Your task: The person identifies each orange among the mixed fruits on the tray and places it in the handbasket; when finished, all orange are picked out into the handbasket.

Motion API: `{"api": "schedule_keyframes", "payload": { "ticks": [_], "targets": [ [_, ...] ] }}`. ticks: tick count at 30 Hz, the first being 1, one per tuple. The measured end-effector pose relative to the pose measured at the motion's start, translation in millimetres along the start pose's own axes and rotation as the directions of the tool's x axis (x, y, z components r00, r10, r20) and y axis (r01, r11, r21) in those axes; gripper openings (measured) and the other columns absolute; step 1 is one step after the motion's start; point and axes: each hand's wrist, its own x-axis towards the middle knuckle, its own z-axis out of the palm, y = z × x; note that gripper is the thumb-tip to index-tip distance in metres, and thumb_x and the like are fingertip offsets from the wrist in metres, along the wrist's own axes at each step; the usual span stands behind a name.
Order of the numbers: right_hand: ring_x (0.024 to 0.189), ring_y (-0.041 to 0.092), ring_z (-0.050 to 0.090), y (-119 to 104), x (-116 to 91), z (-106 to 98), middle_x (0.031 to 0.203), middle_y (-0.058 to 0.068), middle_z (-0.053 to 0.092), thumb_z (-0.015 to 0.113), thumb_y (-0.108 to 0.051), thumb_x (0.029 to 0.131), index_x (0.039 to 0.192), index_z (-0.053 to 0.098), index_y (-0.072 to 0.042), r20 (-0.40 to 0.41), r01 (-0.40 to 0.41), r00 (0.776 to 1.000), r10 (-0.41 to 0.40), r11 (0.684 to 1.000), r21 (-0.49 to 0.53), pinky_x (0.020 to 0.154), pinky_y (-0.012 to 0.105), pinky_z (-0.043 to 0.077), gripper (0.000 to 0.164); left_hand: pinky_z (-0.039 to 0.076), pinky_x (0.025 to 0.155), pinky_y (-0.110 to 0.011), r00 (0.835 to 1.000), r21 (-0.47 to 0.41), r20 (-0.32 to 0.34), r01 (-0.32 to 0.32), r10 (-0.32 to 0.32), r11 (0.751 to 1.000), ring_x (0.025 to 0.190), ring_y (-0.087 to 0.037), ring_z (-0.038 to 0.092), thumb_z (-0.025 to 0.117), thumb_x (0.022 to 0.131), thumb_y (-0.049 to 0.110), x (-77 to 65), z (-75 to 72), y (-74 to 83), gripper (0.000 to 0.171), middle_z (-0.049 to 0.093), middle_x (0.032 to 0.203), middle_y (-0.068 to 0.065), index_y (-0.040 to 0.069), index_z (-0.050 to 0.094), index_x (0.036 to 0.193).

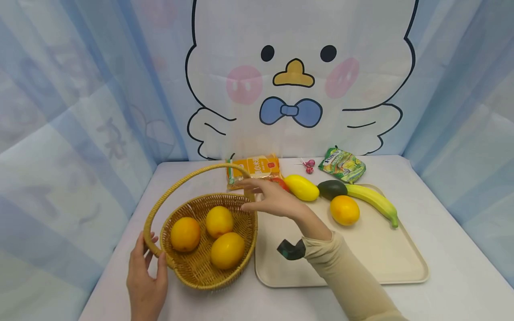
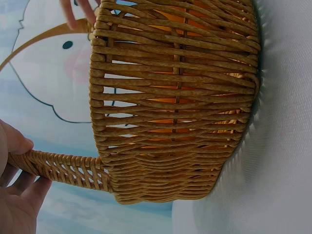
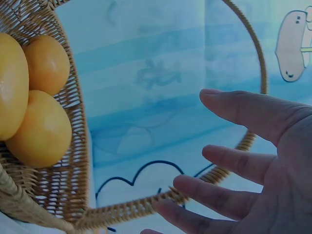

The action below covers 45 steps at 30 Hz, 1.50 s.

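A wicker basket (image 1: 194,266) stands on the left of the table with three orange-yellow fruits (image 1: 227,250) in it. My left hand (image 1: 146,278) grips the foot of its arched handle (image 2: 73,170) on the left side, thumb on one face and fingers behind. Over the basket's right rim is my right hand (image 1: 275,198), beside the other end of the handle. Its fingers are spread and hold nothing, as the right wrist view shows. The basket's underside meets the white cloth in the left wrist view.
Right of the basket lies a beige tray (image 1: 361,254). An orange fruit (image 1: 344,210), a banana (image 1: 375,201), a dark green avocado (image 1: 331,190) and a yellow mango (image 1: 302,187) lie on or along it. Behind are an orange packet (image 1: 263,166), lollipops (image 1: 309,163) and a green packet (image 1: 342,166).
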Motion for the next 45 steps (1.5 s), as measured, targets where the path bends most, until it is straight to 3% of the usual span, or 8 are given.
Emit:
{"api": "schedule_keyframes", "payload": {
  "ticks": [8, 13, 18, 21, 25, 29, 35, 45],
  "targets": [
    [0.125, 0.031, 0.050, 7, -25, -29, 0.137, 0.011, 0.053, 0.068, -0.029, 0.086, 0.140, 0.045, -0.019, -0.089, -0.062, 0.994, 0.065, 0.997, 0.038, 0.099, 0.049, 0.051, 0.059, 0.030, 0.099, 0.005, 1.000, -0.002, -0.003, 0.021, -0.021, 1.000, 0.113, -0.033, 0.053, 0.060, 0.079, -0.018, 0.5, -0.8, 0.7, 0.083, 0.053, 0.122, -0.022, 0.014, 0.027, 0.149],
    [0.132, 0.035, 0.042, 22, -50, -58, 0.143, 0.013, 0.046, 0.068, -0.029, 0.086, 0.142, 0.041, -0.017, -0.185, -0.125, 0.974, 0.130, 0.991, 0.039, 0.106, 0.057, 0.042, 0.063, 0.031, 0.099, 0.005, 1.000, -0.015, -0.008, 0.017, -0.017, 1.000, 0.114, -0.030, 0.053, 0.061, 0.078, -0.019, 0.1, 0.2, 0.2, 0.084, 0.053, 0.121, -0.023, 0.014, 0.029, 0.148],
    [0.136, 0.039, 0.034, 52, -85, -90, 0.149, 0.017, 0.037, 0.064, -0.036, 0.088, 0.146, 0.033, -0.018, -0.272, -0.267, 0.923, 0.271, 0.962, 0.054, 0.108, 0.062, 0.036, 0.068, 0.033, 0.099, 0.003, 1.000, -0.028, -0.018, -0.007, 0.006, 1.000, 0.115, -0.025, 0.054, 0.061, 0.077, -0.020, 0.0, 1.7, -0.4, 0.083, 0.054, 0.122, -0.023, 0.010, 0.030, 0.147],
    [0.136, 0.044, 0.031, 75, -106, -104, 0.149, 0.022, 0.033, 0.061, -0.043, 0.089, 0.149, 0.027, -0.018, -0.296, -0.351, 0.891, 0.344, 0.936, 0.029, 0.106, 0.066, 0.035, 0.074, 0.034, 0.099, 0.003, 1.000, -0.038, -0.019, -0.008, 0.008, 0.999, 0.120, -0.011, 0.051, 0.061, 0.077, -0.020, -0.1, 2.0, -1.3, 0.081, 0.054, 0.122, -0.023, 0.009, 0.031, 0.147],
    [0.135, 0.050, 0.027, 105, -132, -112, 0.149, 0.027, 0.029, 0.059, -0.046, 0.089, 0.151, 0.020, -0.014, -0.308, -0.457, 0.846, 0.436, 0.889, 0.004, 0.101, 0.072, 0.033, 0.080, 0.035, 0.100, 0.001, 1.000, -0.052, -0.012, -0.006, 0.005, 0.999, 0.123, 0.002, 0.046, 0.060, 0.077, -0.021, 0.5, 2.2, -3.0, 0.080, 0.053, 0.123, -0.025, 0.007, 0.031, 0.146],
    [0.132, 0.054, 0.026, 133, -148, -109, 0.149, 0.031, 0.024, 0.060, -0.046, 0.089, 0.151, 0.016, -0.010, -0.286, -0.520, 0.817, 0.501, 0.854, 0.012, 0.099, 0.073, 0.034, 0.085, 0.035, 0.100, 0.001, 1.000, -0.048, -0.010, -0.006, 0.005, 0.999, 0.122, 0.003, 0.045, 0.060, 0.077, -0.021, 1.1, 2.4, -3.8, 0.080, 0.053, 0.122, -0.024, 0.007, 0.031, 0.146],
    [0.130, 0.057, 0.027, 163, -156, -96, 0.149, 0.033, 0.022, 0.063, -0.042, 0.088, 0.150, 0.019, -0.007, -0.216, -0.514, 0.836, 0.505, 0.857, 0.012, 0.096, 0.073, 0.037, 0.084, 0.033, 0.099, 0.003, 1.000, -0.055, -0.016, -0.015, 0.014, 0.998, 0.121, 0.016, 0.037, 0.060, 0.076, -0.022, 2.5, 1.9, -2.5, 0.081, 0.053, 0.122, -0.027, 0.006, 0.031, 0.146],
    [0.129, 0.057, 0.031, 181, -153, -90, 0.151, 0.030, 0.021, 0.066, -0.030, 0.087, 0.150, 0.023, -0.010, -0.161, -0.398, 0.902, 0.400, 0.916, 0.049, 0.098, 0.070, 0.038, 0.080, 0.034, 0.099, 0.003, 1.000, -0.048, -0.010, -0.019, 0.019, 0.999, 0.121, 0.012, 0.040, 0.061, 0.075, -0.023, 1.9, 1.5, -3.2, 0.082, 0.053, 0.121, -0.027, 0.005, 0.030, 0.146]
  ]
}}
